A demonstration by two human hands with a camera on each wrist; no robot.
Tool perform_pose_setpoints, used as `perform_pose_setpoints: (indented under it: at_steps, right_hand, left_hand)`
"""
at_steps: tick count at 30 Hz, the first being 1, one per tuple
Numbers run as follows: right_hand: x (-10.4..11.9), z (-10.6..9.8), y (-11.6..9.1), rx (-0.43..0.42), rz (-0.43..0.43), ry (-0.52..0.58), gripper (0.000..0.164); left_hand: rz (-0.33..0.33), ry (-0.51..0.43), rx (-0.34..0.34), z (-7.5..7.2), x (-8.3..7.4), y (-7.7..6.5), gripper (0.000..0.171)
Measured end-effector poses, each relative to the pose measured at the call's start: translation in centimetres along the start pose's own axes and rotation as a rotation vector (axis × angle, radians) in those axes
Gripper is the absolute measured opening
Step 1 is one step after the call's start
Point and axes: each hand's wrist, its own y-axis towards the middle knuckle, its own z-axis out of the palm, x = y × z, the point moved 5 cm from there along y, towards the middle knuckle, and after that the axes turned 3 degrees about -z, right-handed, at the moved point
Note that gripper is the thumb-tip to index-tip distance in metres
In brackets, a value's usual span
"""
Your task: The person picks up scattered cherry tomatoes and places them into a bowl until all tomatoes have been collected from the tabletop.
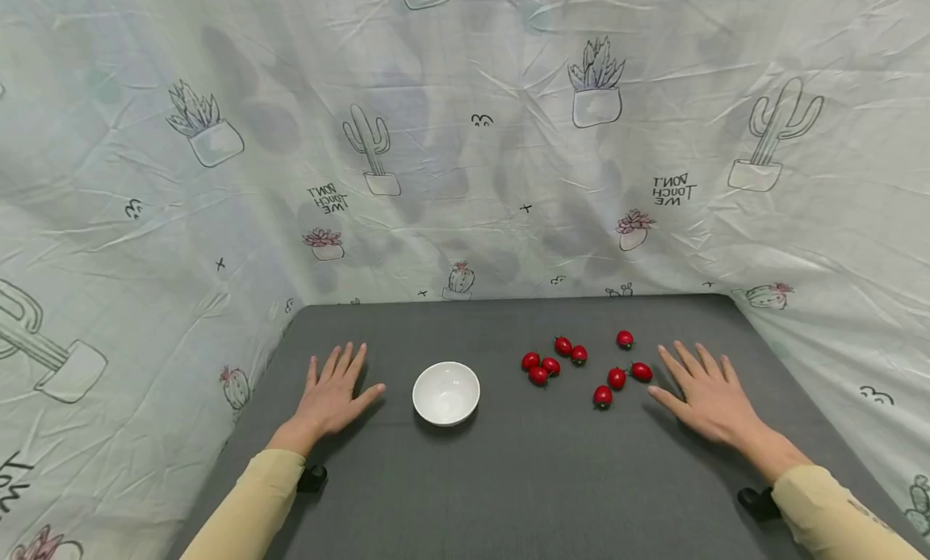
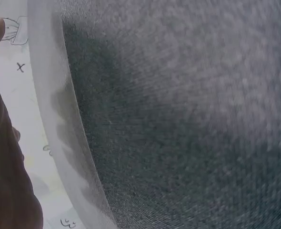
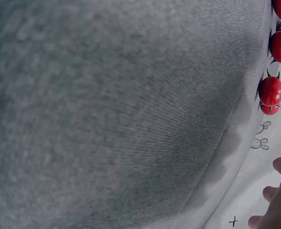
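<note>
In the head view a white bowl (image 1: pixel 446 394) stands on the dark grey table, its inside bare. My left hand (image 1: pixel 331 400) is to the left of it, fingers spread, holding nothing. Several cherry tomatoes lie right of the bowl, one cluster around a tomato (image 1: pixel 538 375) and others spread farther right. Nearest to my right hand (image 1: pixel 708 394) is a tomato (image 1: pixel 641 372), just left of its thumb. That hand has its fingers spread too and touches no tomato. The right wrist view shows tomatoes (image 3: pixel 271 91) at its right edge, above the fingertips (image 3: pixel 270 192).
The grey tabletop (image 1: pixel 508 479) reaches back to a pale curtain (image 1: pixel 465 165) printed with potted cacti, which also hangs along both sides. Dark wrist camera mounts (image 1: pixel 312 478) sit under each sleeve cuff. One tomato (image 1: pixel 625 340) lies apart toward the back.
</note>
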Motion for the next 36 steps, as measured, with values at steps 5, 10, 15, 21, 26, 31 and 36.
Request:
perform_pose_setpoints:
  at_steps: [5, 10, 15, 21, 26, 31, 36]
  right_hand:
    - [0.2, -0.2, 0.5, -0.022, -0.020, 0.041, 0.088]
    - [0.5, -0.4, 1.1, -0.040, -0.036, 0.078, 0.085]
    - [0.6, -0.6, 1.5, -0.055, -0.042, 0.117, 0.080]
    - [0.8, -0.6, 1.8, -0.061, -0.047, 0.150, 0.076]
    - [0.7, -0.5, 2.1, -0.061, -0.043, 0.162, 0.075]
    - [0.5, -0.2, 2.2, -0.058, -0.036, 0.170, 0.074]
    - [0.5, -0.3, 2.5, -0.046, -0.031, 0.190, 0.074]
  left_hand:
    - [0.016, -0.028, 0.007, 0.4, -0.1, 0.1, 0.093]
    - [0.065, -0.145, 0.018, -0.2, -1.4, 0.1, 0.089]
    - [0.123, -0.261, 0.054, -0.5, -3.5, 0.0, 0.088]
    - [0.141, -0.371, 0.181, 0.3, -5.6, -0.1, 0.097]
    - [0.164, -0.425, 0.225, 0.4, -7.3, -0.1, 0.110]
    - [0.153, -0.473, 0.265, 0.9, -8.2, -0.1, 0.123]
    - [0.141, -0.536, 0.308, 1.9, -8.5, -0.1, 0.130]
